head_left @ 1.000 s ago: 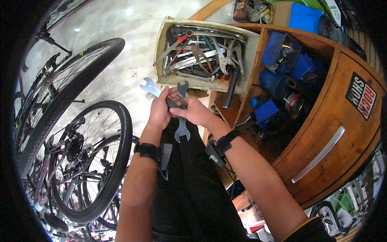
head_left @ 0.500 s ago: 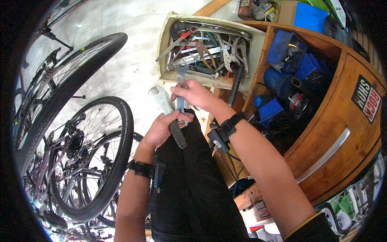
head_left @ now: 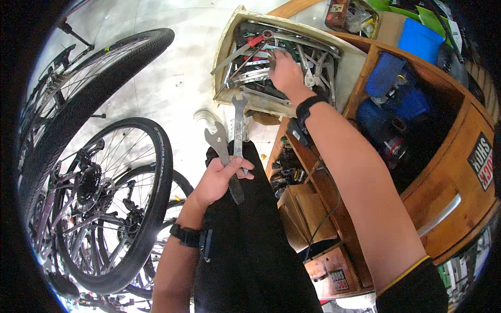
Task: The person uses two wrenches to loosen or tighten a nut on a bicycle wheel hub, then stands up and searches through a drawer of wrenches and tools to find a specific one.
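My left hand (head_left: 218, 180) is closed around two wrenches above my lap. One is a long silver open-end wrench (head_left: 239, 122) with its jaw pointing away from me. Beside it, crossing at my fingers, lies a wrench with a dark ridged handle (head_left: 221, 146). My right hand (head_left: 287, 75) reaches into a pale drawer-like box (head_left: 225, 57) of hand tools, its fingers bent around something that is mostly hidden. Around it are a red-handled tool (head_left: 254, 41), a ring-ended wrench (head_left: 302, 40), locking pliers (head_left: 309, 78) and several metal wrenches.
Bicycles with large tyres (head_left: 151, 151) stand on the left. To the right is a wooden cabinet (head_left: 459, 172) with an open compartment of blue containers (head_left: 386, 78). A cardboard box (head_left: 305, 214) sits in the lower shelf, beside a hanging cable (head_left: 326, 216).
My right hand has left the tools over my lap and moved up into the tool box. The left hand keeps both wrenches, now fanned slightly apart.
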The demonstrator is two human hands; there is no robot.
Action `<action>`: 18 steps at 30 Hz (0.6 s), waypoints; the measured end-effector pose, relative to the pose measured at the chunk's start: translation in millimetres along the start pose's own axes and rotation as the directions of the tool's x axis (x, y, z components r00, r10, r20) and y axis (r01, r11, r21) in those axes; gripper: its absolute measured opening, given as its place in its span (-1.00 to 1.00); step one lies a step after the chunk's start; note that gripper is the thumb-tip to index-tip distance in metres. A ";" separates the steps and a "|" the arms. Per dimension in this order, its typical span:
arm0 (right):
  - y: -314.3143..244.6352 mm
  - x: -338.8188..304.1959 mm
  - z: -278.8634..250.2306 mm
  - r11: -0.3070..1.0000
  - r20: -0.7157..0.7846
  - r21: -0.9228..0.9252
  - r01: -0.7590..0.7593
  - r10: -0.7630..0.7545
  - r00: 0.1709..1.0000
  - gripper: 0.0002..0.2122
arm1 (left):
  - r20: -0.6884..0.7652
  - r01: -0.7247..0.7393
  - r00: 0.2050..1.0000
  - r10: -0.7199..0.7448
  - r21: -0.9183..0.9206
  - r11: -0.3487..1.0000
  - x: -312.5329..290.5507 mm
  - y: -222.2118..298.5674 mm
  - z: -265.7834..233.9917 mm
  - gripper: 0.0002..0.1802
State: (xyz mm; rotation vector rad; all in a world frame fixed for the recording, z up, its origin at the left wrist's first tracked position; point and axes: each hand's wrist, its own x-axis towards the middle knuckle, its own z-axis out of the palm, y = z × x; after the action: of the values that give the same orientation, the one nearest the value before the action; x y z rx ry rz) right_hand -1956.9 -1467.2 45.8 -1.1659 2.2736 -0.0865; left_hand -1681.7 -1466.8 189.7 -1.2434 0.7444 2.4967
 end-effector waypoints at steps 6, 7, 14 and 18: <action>-12.1 -15.6 17.2 0.991 0.286 0.073 0.109 -0.125 0.950 -0.70 | -0.071 0.035 0.997 -0.040 -0.068 0.997 2.4 -8.8 -6.1 -0.62; -16.0 -24.2 19.5 0.987 0.308 0.126 0.096 -0.131 0.942 -0.73 | -0.066 0.033 0.997 -0.037 -0.069 0.997 2.0 -10.8 -7.9 -0.62; 0.2 17.9 29.6 0.965 0.192 -0.229 0.129 -0.085 0.978 -0.82 | -0.103 0.006 0.995 -0.004 0.024 1.000 9.2 -1.7 -8.5 -0.57; 16.2 55.0 33.1 0.915 0.270 -0.393 0.089 0.022 0.963 -0.82 | -0.124 -0.012 0.992 0.011 -0.008 1.000 16.5 -2.2 -12.9 -0.58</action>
State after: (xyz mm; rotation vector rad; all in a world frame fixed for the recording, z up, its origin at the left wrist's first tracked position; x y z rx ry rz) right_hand -1976.3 -1492.7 -12.1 -1.3277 2.0796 0.5227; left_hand -1682.1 -1472.0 169.3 -1.4122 0.7723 2.4518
